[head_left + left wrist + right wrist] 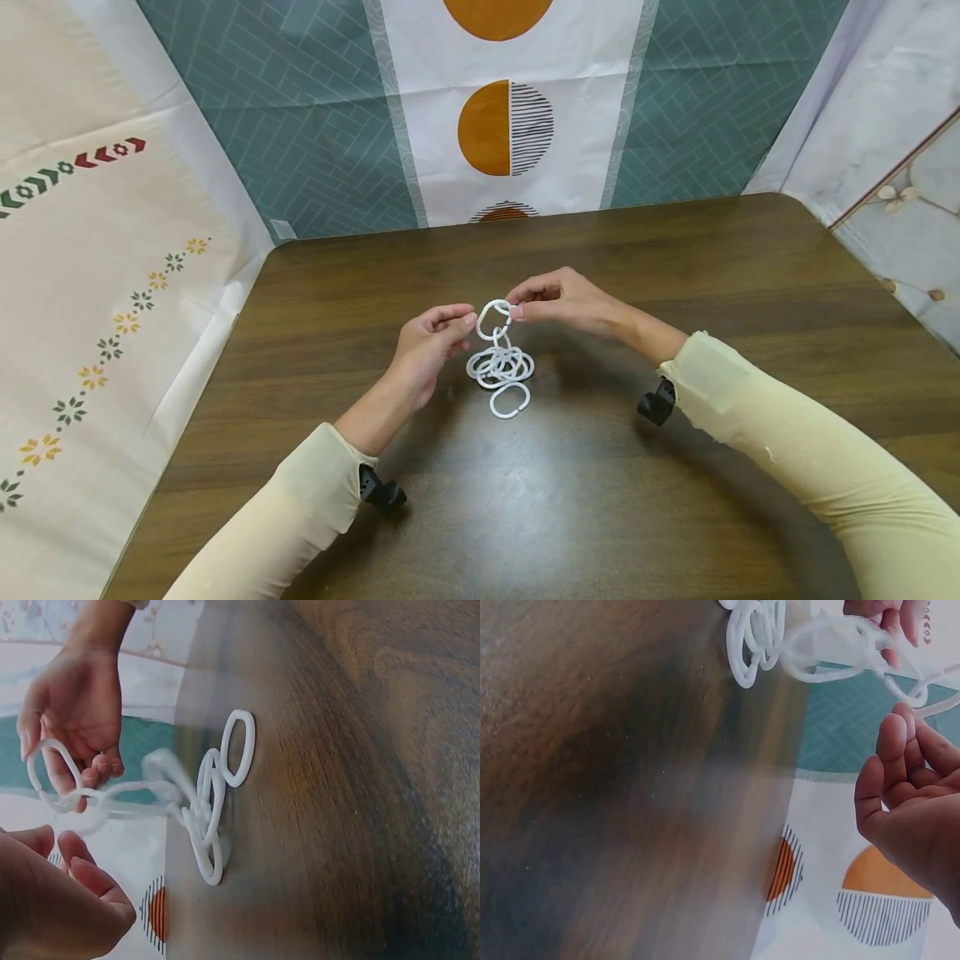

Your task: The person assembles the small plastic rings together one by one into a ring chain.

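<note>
A chain of white ring links (500, 367) lies in a small heap on the table, its upper links lifted off the surface. My right hand (573, 304) pinches the top white link (481, 325) between thumb and fingers. In the left wrist view, that raised link (34, 776) hangs by the right hand (82, 712). My left hand (431, 346) is just left of the raised link, thumb and fingertips close to its edge; nothing shows between them in the left wrist view. One link (510, 401) with a small gap lies at the near side of the heap.
The brown wooden table (585, 517) spreads around the hands. A patterned cloth (322, 125) hangs behind its far edge, with light cloths at both sides. A small black wrist camera (382, 492) sits at the left cuff, another black camera (657, 402) at the right.
</note>
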{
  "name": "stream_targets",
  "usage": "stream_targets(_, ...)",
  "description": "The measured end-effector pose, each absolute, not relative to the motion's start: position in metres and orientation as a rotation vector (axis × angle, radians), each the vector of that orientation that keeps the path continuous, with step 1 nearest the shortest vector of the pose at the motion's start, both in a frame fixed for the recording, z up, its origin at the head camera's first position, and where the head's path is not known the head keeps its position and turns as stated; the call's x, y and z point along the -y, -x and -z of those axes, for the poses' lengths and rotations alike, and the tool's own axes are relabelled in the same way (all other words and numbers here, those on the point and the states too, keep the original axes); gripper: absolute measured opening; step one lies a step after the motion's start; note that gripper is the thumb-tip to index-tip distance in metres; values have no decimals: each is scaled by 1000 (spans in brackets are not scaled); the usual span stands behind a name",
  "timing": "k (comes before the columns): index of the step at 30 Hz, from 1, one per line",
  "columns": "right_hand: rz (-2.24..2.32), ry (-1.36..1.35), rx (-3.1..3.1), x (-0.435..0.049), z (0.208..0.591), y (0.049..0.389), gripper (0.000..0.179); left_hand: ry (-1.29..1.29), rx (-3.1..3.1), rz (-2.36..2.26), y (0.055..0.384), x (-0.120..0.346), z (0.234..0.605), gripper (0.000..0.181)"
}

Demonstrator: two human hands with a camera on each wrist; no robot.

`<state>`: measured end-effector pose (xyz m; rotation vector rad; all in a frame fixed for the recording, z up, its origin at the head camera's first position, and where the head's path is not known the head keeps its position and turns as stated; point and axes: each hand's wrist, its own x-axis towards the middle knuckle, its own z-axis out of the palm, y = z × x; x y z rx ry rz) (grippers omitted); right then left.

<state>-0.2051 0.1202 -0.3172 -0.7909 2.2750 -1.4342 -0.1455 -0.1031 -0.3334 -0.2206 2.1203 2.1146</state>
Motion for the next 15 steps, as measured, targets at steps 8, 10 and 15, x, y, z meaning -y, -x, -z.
stream_targets(8,1451,767,-2236,-118,321,206,34,205,-2133,-2132,145,103,333,33)
stream_targets(10,1451,779,-2237,-118,321,206,33,190,-2129,-2140,145,103,333,33)
stream_targets(15,1453,810,-2206,-115,321,204,33,158,-2106,-2156,143,103,333,31)
